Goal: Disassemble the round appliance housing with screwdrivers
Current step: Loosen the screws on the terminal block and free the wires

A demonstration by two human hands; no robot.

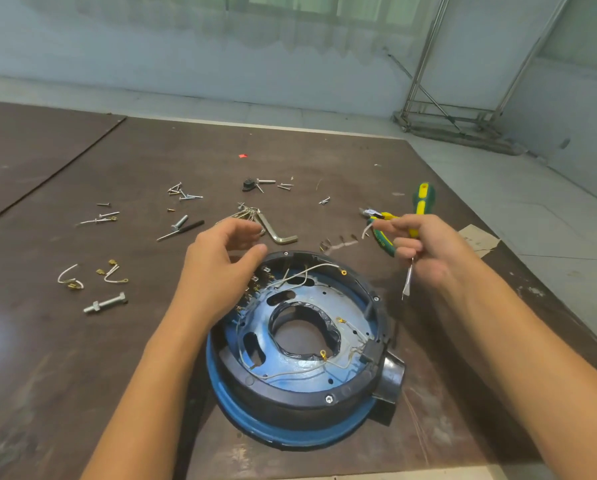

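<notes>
The round appliance housing [300, 403] lies open side up on the brown table, a blue dish with a black ring, a black spout at its right and thin white wires inside. My left hand [217, 268] hovers over its upper left rim with fingers loosely curved, holding nothing. To the upper right of the housing, my right hand [428, 247] grips a yellow-green screwdriver [422, 199], handle up and blade pointing down. Its thumb and forefinger also pinch a short white wire piece [366, 231].
Green-yellow pliers [381, 239] lie behind my right hand. A hex key [276, 233], a slim black screwdriver [182, 229], several loose screws [181, 194], a bolt [106, 302] and cut wire pieces [70, 278] are scattered on the table. A metal rack [463, 123] stands at far right.
</notes>
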